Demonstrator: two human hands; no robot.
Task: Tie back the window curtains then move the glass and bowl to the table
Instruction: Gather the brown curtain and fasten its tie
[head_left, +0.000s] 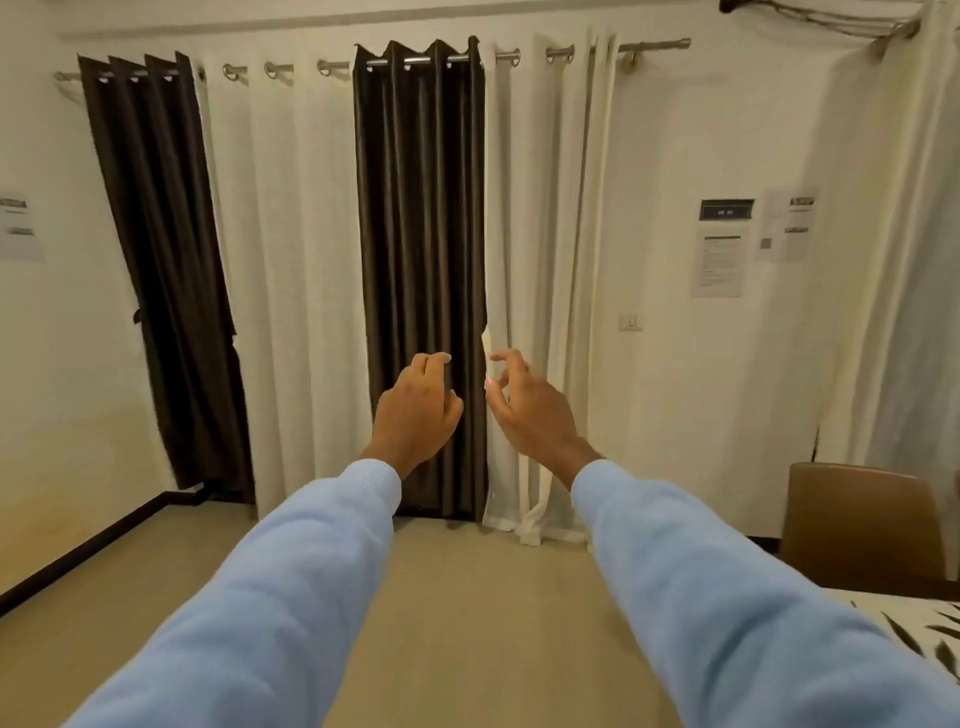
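Dark centre curtain (421, 234) hangs full length at mid-frame. The left hand (415, 410) is in front of its lower half. The right hand (532, 405) is just beside its right edge, where it meets the white curtain (550, 234). Both hands are empty, the left with fingers loosely bent and the right with fingers spread and relaxed. Whether any fingertip touches cloth cannot be told. Light blue sleeves (291, 597) run from the bottom corners of the frame.

Handling, by judgement: the dark cloth is soft, limp and pleated, probably heavier than the thin white panels, and neither fragile nor slippery. It hangs by eyelets on a metal rod (654, 45), so it should slide sideways and bunch easily. The likely hold is at about the height of the hands, with both hands gathering the folds into one bundle before a tie goes round. A hard downward tug could strain the rod.

The dark left curtain (156, 234), at upper left, is already drawn in at mid-height and shows the intended result.

The room has a pale floor (467, 597) and white walls, with papers (719, 260) and a switch (630, 322) at right. A brown chair (862, 525) stands at lower right beside a surface (924, 629) with a striped cover. Glass and bowl are not in view.
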